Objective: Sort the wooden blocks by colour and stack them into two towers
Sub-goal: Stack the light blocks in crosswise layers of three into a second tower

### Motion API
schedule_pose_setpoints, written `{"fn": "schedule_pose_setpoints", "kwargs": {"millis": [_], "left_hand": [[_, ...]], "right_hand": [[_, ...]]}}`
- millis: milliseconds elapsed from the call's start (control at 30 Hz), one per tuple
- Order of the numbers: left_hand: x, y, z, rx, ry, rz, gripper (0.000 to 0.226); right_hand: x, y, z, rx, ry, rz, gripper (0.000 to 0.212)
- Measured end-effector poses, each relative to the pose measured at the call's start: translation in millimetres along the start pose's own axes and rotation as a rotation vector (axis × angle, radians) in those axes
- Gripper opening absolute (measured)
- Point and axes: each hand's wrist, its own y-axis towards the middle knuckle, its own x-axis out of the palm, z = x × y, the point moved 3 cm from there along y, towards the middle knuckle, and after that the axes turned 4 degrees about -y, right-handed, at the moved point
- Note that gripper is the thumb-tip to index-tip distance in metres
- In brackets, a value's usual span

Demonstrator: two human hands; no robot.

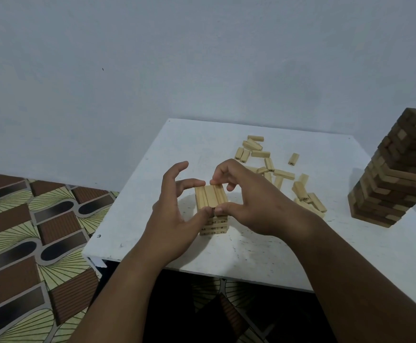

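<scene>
Light tower (211,209) sits centre of frame on the table (263,251), only a few layers high w/ a top layer of three pale blocks. Your left hand (174,216) and right hand (249,201) both pinch that top layer, thumb and fingertips squeezing its ends to square it up. Loose pale blocks (276,169) lie scattered just behind, not yet stacked. At right edge the mixed tower (397,174) has dark and pale blocks interleaved, so sorting looks early; dark tower not begun.
</scene>
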Motion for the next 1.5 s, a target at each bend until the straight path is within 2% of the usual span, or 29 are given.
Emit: {"fn": "schedule_pose_setpoints", "kwargs": {"millis": [400,567,767,933,1133,1267,1500], "left_hand": [[-3.1,-0.7,2.0,0.002,-0.035,-0.001,0.083],[-6.6,2.4,6.1,-0.002,-0.124,0.027,0.065],[-8.2,31.1,29.8,-0.01,-0.14,0.049,0.041],[-1.9,75.4,51.9,0.05,0.022,-0.04,0.028],[26.1,158.8,48.1,0.103,0.324,-0.262,0.023],[56.1,214.2,24.5,0.123,0.516,-0.423,0.027],[107.4,289.3,-23.1,0.141,0.722,-0.532,0.044]], "right_hand": [[-2.4,-4.4,2.4,-0.016,0.007,0.01,0.061],[-12.1,-6.4,7.0,0.002,-0.017,0.05,0.056],[-31.7,-3.4,19.5,0.041,0.007,0.132,0.038],[-52.6,15.7,44.6,0.091,0.024,0.199,0.025],[-73.6,67.5,97.3,0.203,-0.022,0.245,0.021],[-79.6,108.9,134.5,0.308,-0.099,0.193,0.027],[-84.5,173.6,170.2,0.34,-0.181,0.111,0.047]]}}
